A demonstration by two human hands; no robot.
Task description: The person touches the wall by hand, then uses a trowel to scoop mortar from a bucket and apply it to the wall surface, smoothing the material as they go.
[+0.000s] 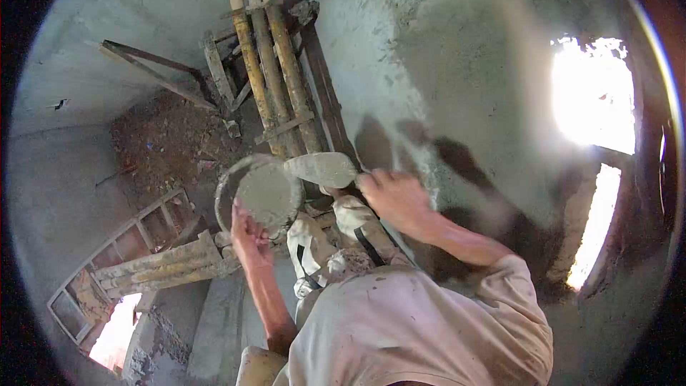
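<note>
My left hand (250, 232) grips the near rim of a round pan (223, 189), its fingers curled at the edge. Grey wet mortar (266, 193) fills the pan. My right hand (396, 200) is closed at the handle end of a trowel (323, 169), the handle itself mostly hidden by the fingers. The trowel's pale, mortar-coated blade points left and its tip overlaps the pan's right rim in this view. Both hands are out in front of my body, above my legs (357, 223).
Yellowish poles (286, 78) lashed as scaffolding run away ahead, and more poles (164, 264) extend left. A ladder (128, 239) leans at lower left. Rubble (168, 139) covers the floor below. A partly plastered wall (471, 78) with bright openings stands at right.
</note>
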